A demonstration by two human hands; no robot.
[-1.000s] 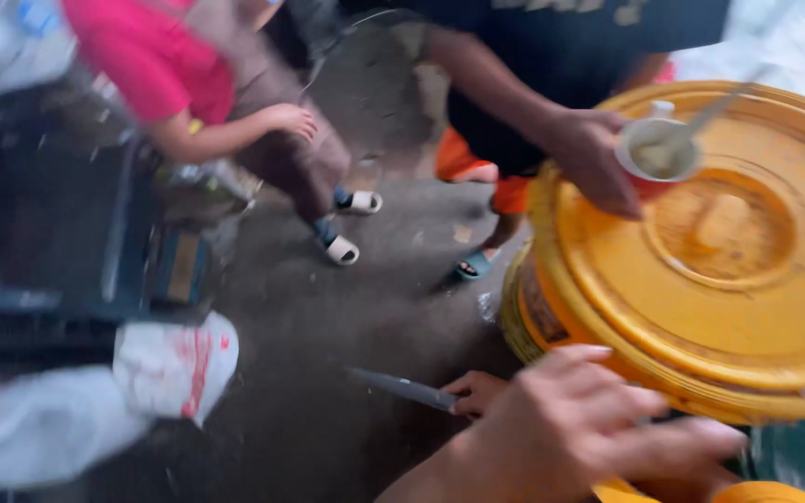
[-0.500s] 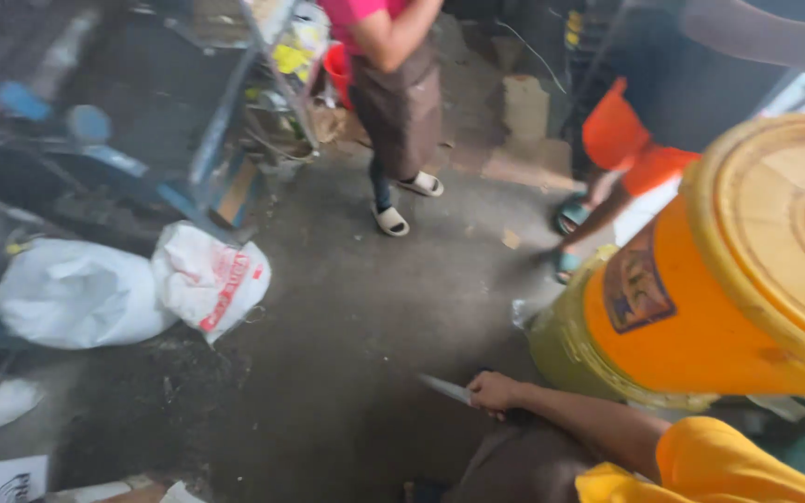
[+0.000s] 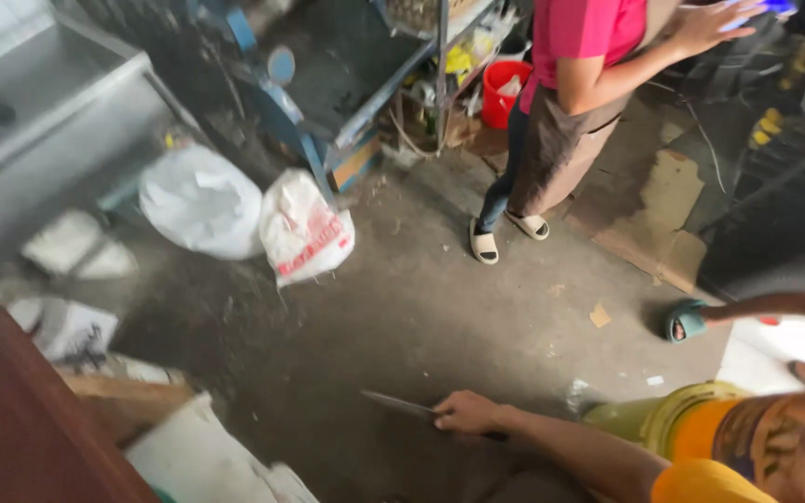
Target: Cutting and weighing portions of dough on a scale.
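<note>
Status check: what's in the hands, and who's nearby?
Left hand grips knife, blade low over concrete floor. Right hand out of view. Person in pink top standing ahead; white bags left.

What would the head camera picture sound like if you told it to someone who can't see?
A hand grips a knife low over a dirty concrete floor, beside an orange bucket. A person in a pink shirt stands past two white plastic bags.
</note>
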